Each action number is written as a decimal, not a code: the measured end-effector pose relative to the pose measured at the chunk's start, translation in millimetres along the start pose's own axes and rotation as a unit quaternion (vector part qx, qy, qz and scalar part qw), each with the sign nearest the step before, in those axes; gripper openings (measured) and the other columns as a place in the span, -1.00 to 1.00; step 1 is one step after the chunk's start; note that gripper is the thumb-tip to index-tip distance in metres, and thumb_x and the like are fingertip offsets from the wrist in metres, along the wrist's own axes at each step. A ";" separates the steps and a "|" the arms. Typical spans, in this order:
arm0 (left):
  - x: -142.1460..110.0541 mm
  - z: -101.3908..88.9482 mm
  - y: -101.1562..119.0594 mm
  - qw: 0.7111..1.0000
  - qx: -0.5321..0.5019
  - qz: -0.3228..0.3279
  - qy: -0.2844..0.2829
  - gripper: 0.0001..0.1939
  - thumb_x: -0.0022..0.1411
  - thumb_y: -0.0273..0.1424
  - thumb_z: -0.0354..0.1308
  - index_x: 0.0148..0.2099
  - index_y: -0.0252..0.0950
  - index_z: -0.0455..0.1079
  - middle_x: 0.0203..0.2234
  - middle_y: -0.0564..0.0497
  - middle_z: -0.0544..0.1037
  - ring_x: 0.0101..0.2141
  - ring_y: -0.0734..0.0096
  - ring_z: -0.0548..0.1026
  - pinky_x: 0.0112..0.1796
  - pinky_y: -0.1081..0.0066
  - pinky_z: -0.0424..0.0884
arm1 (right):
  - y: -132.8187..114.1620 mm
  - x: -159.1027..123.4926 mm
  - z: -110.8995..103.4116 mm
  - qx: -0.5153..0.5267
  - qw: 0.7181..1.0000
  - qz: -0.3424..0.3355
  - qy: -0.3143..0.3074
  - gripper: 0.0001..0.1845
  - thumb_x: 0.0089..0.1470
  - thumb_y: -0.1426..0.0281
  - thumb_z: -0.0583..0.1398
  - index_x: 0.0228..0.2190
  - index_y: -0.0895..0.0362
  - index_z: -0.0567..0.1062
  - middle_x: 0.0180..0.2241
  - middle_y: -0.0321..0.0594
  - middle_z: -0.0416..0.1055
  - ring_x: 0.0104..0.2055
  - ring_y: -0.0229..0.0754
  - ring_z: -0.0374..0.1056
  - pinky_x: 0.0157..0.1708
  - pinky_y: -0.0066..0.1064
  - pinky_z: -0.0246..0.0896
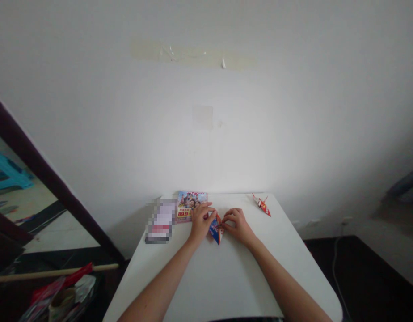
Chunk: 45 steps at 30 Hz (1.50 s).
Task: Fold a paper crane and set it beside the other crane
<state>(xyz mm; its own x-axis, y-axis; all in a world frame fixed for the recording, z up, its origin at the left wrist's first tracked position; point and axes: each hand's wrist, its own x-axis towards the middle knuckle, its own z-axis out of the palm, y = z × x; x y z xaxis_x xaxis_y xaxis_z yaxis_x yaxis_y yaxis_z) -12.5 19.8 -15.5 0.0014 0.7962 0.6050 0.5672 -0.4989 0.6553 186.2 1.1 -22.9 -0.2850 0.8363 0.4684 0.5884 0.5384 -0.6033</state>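
Note:
A folded piece of printed paper, blue, orange and white and shaped like a narrow diamond, lies on the white table between my hands. My left hand holds its upper left side, thumb and index finger meeting near the top corner. From the right, my right hand pinches the paper's right edge with curled fingers. Under and behind my left hand is a colourful printed flyer, partly covered. A folded paper crane in red and white sits at the table's back right.
A blurred-out phone-like object lies on the table's left. The table's back edge meets a white wall. A dark-framed mirror leans at the left, above a bin with bags and a wooden stick. A cable hangs at the right.

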 end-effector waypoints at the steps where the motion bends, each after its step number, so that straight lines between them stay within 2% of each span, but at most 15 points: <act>1: 0.1 -0.5 0.4 1.000 0.001 0.000 0.000 -0.87 0.26 -0.31 0.19 -0.32 -0.14 0.55 -0.09 -0.02 0.63 0.00 0.21 0.51 0.11 0.05 0.34 | 0.5 0.1 0.0 0.001 1.000 0.000 0.000 -0.93 0.10 0.29 0.33 -0.35 -0.02 0.63 -0.19 -0.16 0.49 0.01 0.00 0.30 0.06 -0.11 0.24; 6: 0.3 -3.0 2.4 1.000 0.011 0.003 -0.007 -0.85 0.26 -0.26 0.20 -0.28 -0.12 0.59 -0.09 -0.01 0.62 0.01 0.20 0.50 0.11 0.07 0.33 | 2.3 0.3 0.8 0.010 1.000 0.003 0.022 -0.93 0.12 0.29 0.31 -0.36 -0.01 0.63 -0.20 -0.16 0.49 0.00 -0.02 0.31 0.05 -0.12 0.24; 11: -0.3 -3.7 4.2 1.000 0.012 -0.006 -0.012 -0.83 0.25 -0.23 0.23 -0.16 -0.10 0.60 -0.08 -0.02 0.62 0.01 0.19 0.50 0.11 0.07 0.31 | 4.2 0.2 0.6 0.013 0.996 0.028 0.082 -0.83 0.16 0.23 0.27 -0.36 0.04 0.62 -0.22 -0.13 0.49 -0.02 -0.02 0.31 0.05 -0.11 0.21; 15: -0.7 -3.4 3.2 1.000 0.015 -0.002 -0.019 -0.81 0.27 -0.21 0.22 -0.14 -0.11 0.60 -0.08 -0.03 0.62 0.02 0.20 0.49 0.10 0.09 0.31 | 8.5 0.1 -0.9 0.005 0.989 0.064 0.132 -0.77 0.20 0.20 0.22 -0.34 0.06 0.61 -0.23 -0.10 0.49 -0.04 -0.01 0.30 0.04 -0.11 0.19; 21: -0.8 -0.6 -2.7 0.999 0.030 0.000 -0.020 -0.84 0.29 -0.30 0.19 -0.18 -0.10 0.62 -0.09 -0.01 0.61 0.00 0.20 0.50 0.09 0.09 0.32 | 12.3 -0.2 -2.6 -0.008 0.982 0.102 0.157 -0.82 0.18 0.28 0.22 -0.33 0.07 0.61 -0.23 -0.10 0.49 -0.05 0.00 0.28 0.03 -0.15 0.17; 32: -1.7 -0.2 -3.3 0.997 0.055 -0.019 -0.057 -0.76 0.18 -0.49 0.24 -0.19 -0.04 0.63 -0.04 0.02 0.60 0.04 0.19 0.45 0.12 0.04 0.26 | 10.9 -0.1 -2.8 -0.018 0.984 0.107 0.139 -0.88 0.14 0.36 0.24 -0.33 0.05 0.62 -0.23 -0.12 0.49 -0.05 -0.01 0.29 0.02 -0.18 0.17; 40: -1.7 0.2 0.5 0.995 0.067 -0.028 -0.066 -0.71 0.13 -0.55 0.27 -0.20 -0.03 0.63 -0.04 0.03 0.59 0.04 0.18 0.45 0.12 0.04 0.25 | 10.4 0.3 -2.0 -0.021 0.990 0.082 0.111 -0.90 0.11 0.38 0.27 -0.34 0.04 0.64 -0.22 -0.13 0.50 -0.04 -0.03 0.30 0.01 -0.22 0.18; 45: -2.1 -0.4 0.6 0.995 0.065 -0.029 -0.069 -0.74 0.12 -0.52 0.30 -0.22 -0.02 0.64 -0.04 0.03 0.59 0.04 0.17 0.44 0.13 0.03 0.24 | 12.5 -0.6 -1.0 -0.025 0.990 0.088 0.112 -0.90 0.11 0.36 0.28 -0.34 0.04 0.64 -0.22 -0.13 0.50 -0.04 -0.03 0.30 0.00 -0.22 0.19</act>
<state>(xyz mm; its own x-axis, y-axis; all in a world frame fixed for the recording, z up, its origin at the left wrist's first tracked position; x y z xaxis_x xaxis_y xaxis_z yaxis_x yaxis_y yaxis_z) -12.4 17.7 -16.3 0.0738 0.8669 0.4930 0.6710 -0.4089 0.6185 194.5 7.2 -30.1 -0.0040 0.8699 0.4933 0.6519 0.3764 -0.6583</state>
